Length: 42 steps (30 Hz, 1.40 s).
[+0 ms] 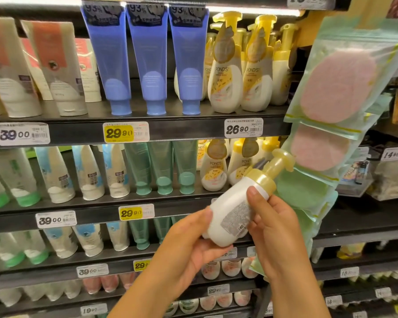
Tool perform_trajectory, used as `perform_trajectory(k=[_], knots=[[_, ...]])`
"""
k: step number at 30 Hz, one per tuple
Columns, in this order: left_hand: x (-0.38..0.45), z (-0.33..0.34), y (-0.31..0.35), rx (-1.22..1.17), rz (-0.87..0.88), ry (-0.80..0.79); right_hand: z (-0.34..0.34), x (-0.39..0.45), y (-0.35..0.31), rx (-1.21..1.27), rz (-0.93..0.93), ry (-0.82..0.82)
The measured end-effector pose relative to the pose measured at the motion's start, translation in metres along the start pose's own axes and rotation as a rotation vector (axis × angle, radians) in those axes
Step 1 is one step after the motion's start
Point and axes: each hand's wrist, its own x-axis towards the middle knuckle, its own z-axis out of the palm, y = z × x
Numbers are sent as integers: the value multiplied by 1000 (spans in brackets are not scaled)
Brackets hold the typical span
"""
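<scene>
Left hand [189, 244] cups the base and right hand [271, 226] pinches the shoulder of the pump bottle [234, 210], tilted mid-air before the shelf [170, 131], back label up, so it looks like the label-check step, and next needs a steady grip to read or shelve it.

Three blue tubes [151, 65] stand on the top shelf [182, 131], and three teal tubes [162, 166] stand on the one below. There are three yellow tags [125, 133] starting with 29, and three white 39.00 tags [22, 134]. Two pouches [340, 88] show pink pads; green ones hang below, too overlapped to count. One bottle [234, 212] sits in two hands, the left hand [189, 244] and the right hand [274, 226].
</scene>
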Motion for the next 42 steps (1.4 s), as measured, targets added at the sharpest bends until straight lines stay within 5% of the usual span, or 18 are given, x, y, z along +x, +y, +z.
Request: perform_trajectory(k=[3,7,19,22,29,34,42], knots=[[0,1,8,-283,-208,29,3,-1,1,50,-22,-52],[-2,-2,14,-327,-291,-19,5,1,2,47,-15,-101],[-1,-6,6,-114,-92,-97,9,1,3,-180,24,-140],[1,-5,1,24,13,-84,7,1,1,-179,12,-115],[5,0,-12,688,480,225,-2,2,1,-27,27,-101],[4,5,-14,900,738,309,-9,4,4,226,56,-151],[0,10,-15,981,790,302,-16,5,5,273,77,-151]])
